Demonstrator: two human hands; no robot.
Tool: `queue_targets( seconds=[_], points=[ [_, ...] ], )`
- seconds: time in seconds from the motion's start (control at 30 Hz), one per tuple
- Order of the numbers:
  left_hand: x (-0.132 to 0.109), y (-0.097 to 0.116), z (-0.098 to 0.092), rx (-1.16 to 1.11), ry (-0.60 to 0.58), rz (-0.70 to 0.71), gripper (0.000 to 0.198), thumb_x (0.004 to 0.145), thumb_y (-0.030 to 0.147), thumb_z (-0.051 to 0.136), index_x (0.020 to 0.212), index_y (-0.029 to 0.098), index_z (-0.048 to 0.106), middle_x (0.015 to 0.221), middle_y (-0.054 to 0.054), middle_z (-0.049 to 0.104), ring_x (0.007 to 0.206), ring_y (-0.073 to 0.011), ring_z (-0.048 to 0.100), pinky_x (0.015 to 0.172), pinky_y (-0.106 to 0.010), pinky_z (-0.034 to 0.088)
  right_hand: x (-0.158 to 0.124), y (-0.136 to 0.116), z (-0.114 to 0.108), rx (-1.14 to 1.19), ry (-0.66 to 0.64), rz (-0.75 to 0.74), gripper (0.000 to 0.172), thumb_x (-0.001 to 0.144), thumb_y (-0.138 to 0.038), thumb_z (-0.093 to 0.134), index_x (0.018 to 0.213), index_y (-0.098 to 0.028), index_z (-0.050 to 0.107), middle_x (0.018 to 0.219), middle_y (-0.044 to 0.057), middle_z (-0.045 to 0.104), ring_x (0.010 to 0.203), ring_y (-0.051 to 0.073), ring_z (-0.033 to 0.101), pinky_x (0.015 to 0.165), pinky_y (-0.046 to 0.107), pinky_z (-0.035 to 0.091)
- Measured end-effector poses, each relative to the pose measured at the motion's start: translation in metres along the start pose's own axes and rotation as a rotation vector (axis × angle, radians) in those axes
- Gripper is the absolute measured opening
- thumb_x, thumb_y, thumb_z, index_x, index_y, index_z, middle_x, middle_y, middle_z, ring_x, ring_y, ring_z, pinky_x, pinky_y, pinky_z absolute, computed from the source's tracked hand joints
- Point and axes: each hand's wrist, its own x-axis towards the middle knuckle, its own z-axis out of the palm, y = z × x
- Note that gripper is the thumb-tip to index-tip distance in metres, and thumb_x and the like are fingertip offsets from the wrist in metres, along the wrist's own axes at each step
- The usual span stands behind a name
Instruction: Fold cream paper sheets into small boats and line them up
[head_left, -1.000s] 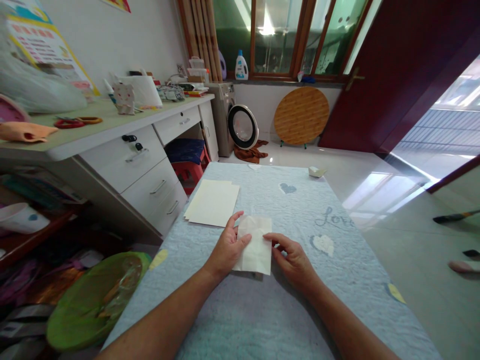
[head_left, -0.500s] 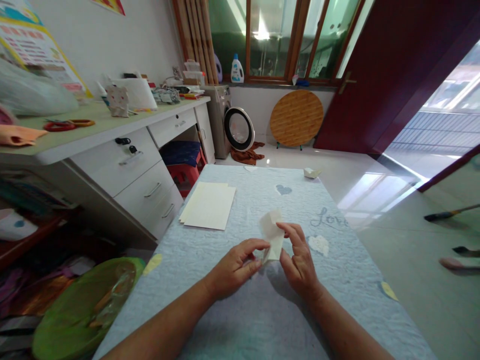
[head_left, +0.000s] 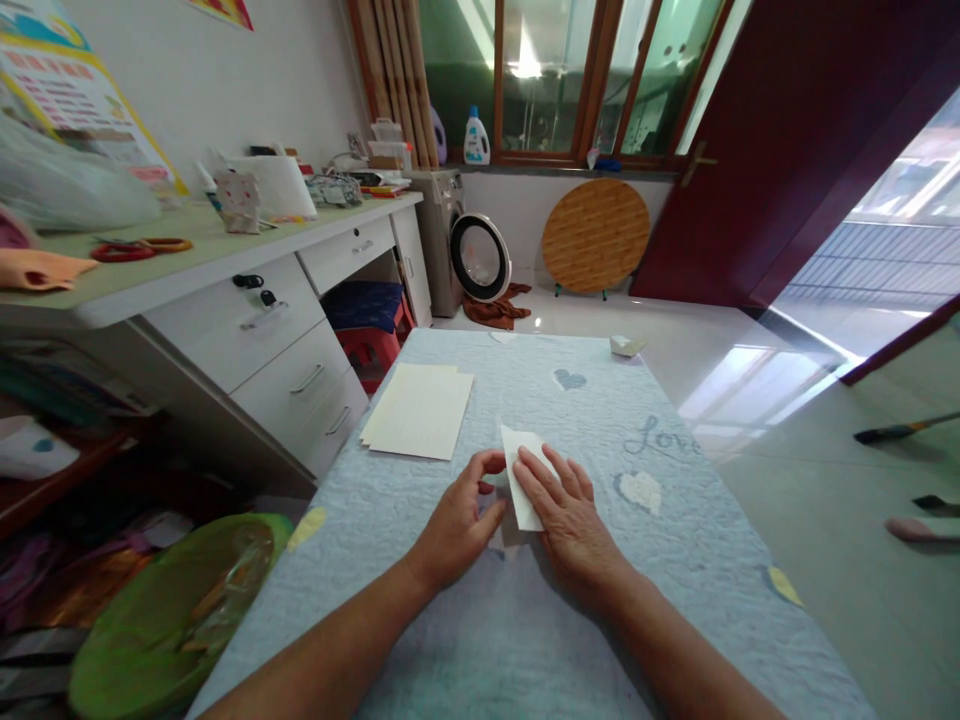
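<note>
Cream folded paper (head_left: 523,480) is lying on a pale blue quilt (head_left: 465,640), just right of the frame's centre, with one corner poking out above the hands. The right hand (head_left: 570,517) is spreading flat across the paper, its fingers pressing it against the quilt. The left hand (head_left: 456,530) is resting on the quilt just beside the paper's left edge, its fingers loosely curled and pinching nothing. Its fingertips are coming very close to the paper, though I cannot tell whether they are touching it.

A stack of cream sheets (head_left: 418,412) is lying on the quilt up and to the left of the hands, and a small paper piece (head_left: 627,345) is sitting at the quilt's far edge, toward the upper right. Along the left side, a white desk (head_left: 225,330) is standing beside the quilt, with red-handled scissors (head_left: 124,252) lying on its top at the left edge of the frame. A green basin (head_left: 169,610) is sitting in the lower left corner. Farther off, at top centre, a washing machine (head_left: 439,235) is standing under the window, with a round wooden board (head_left: 596,235) leaning against the wall to its right.
</note>
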Motion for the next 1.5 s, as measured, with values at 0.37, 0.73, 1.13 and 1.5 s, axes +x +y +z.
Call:
queue_targets(
  seconds=[0.37,0.73,1.13,1.5],
  points=[
    [0.0,-0.007,-0.005,0.35,0.034,0.095,0.044,0.073,0.001,0.059,0.111,0.023,0.062,0.125,-0.008,0.054,0.121,-0.0247,0.052,0.107,-0.042,0.042,0.001,-0.014,-0.022,0.182,-0.221,0.04,0.053,0.082,-0.023,0.059,0.132,-0.018,0.044,0.14,0.015,0.051,0.133,0.028,0.043,0.115,0.053,0.018],
    [-0.002,-0.006,-0.011,0.428,-0.099,0.242,0.02,0.079,0.002,0.065,0.082,0.022,0.068,0.099,-0.002,0.066,0.098,-0.0209,0.053,0.087,-0.033,0.046,0.0,-0.012,-0.025,0.205,-0.161,0.005,0.016,0.079,-0.011,0.059,0.092,-0.02,0.058,0.12,0.009,0.058,0.115,0.026,0.049,0.101,0.045,0.035],
    [-0.001,0.001,-0.014,0.426,-0.174,0.098,0.011,0.082,0.01,0.061,0.086,0.019,0.064,0.088,-0.003,0.066,0.088,-0.0216,0.054,0.079,-0.033,0.043,0.002,-0.014,-0.024,0.279,-0.187,0.071,0.018,0.091,-0.014,0.051,0.075,-0.019,0.057,0.08,0.004,0.057,0.08,0.019,0.051,0.074,0.033,0.041],
    [-0.001,0.008,-0.016,0.112,-0.075,0.123,0.021,0.085,0.004,0.05,0.089,0.02,0.063,0.098,-0.004,0.063,0.095,-0.0171,0.06,0.087,-0.03,0.046,0.0,-0.007,-0.024,0.355,-0.035,0.08,0.037,0.065,0.002,0.047,0.093,-0.021,0.056,0.102,0.006,0.058,0.098,0.024,0.051,0.087,0.039,0.044]
  ],
)
